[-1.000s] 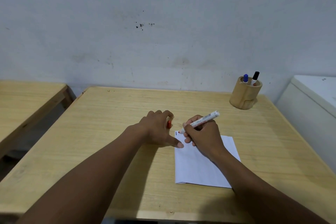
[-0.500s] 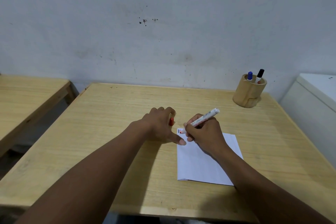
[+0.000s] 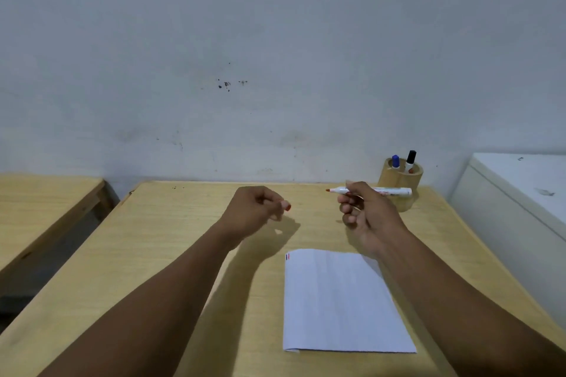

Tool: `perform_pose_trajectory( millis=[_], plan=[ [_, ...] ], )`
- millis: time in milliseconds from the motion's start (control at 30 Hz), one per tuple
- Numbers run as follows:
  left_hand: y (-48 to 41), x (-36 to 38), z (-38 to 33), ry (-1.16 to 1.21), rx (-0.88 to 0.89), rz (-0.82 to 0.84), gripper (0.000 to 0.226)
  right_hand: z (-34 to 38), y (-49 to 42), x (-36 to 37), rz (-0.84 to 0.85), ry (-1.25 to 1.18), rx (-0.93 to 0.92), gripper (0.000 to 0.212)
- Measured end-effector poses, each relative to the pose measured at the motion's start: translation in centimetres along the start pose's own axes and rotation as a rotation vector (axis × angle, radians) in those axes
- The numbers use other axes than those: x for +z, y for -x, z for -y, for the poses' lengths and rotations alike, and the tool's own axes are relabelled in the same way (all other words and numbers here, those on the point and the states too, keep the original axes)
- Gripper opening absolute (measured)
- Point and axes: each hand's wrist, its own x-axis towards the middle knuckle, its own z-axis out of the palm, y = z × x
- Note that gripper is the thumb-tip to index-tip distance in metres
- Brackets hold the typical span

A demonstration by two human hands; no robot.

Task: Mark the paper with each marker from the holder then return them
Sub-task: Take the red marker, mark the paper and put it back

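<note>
My right hand (image 3: pixel 366 217) holds a white marker with a red tip (image 3: pixel 389 191) level above the table, its uncapped tip pointing left. My left hand (image 3: pixel 255 211) is closed on the marker's red cap (image 3: pixel 288 207), raised a little left of the tip. The white paper (image 3: pixel 340 303) lies flat near the table's front, with a short blue mark and a red mark (image 3: pixel 287 257) at its top left corner. A round wooden holder (image 3: pixel 398 177) stands at the back right, partly behind the marker, with a blue-capped marker (image 3: pixel 395 161) and a black-capped marker (image 3: pixel 410 158) upright in it.
The wooden table (image 3: pixel 171 254) meets a grey-white wall at the back. A second wooden table (image 3: pixel 39 208) stands to the left across a gap. A white cabinet (image 3: pixel 520 208) sits close to the table's right edge.
Both hands have lifted off the paper's top left corner and moved away from me. The marker now lies level in the air, and a red mark shows beside the blue one.
</note>
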Motion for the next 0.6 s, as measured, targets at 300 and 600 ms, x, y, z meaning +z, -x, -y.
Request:
perform_pose_trajectory(
  millis=[300, 600],
  plan=[
    [-3.8, 6.3, -7.8, 0.475, -0.015, 0.089, 0.014, 5.1, -0.7, -0.8, 0.080, -0.066, -0.118, 0.014],
    [-5.7, 10.7, -9.0, 0.411, 0.027, 0.136, 0.015, 6.4, -2.1, -2.8, 0.077, -0.091, -0.195, 0.014]
  ],
)
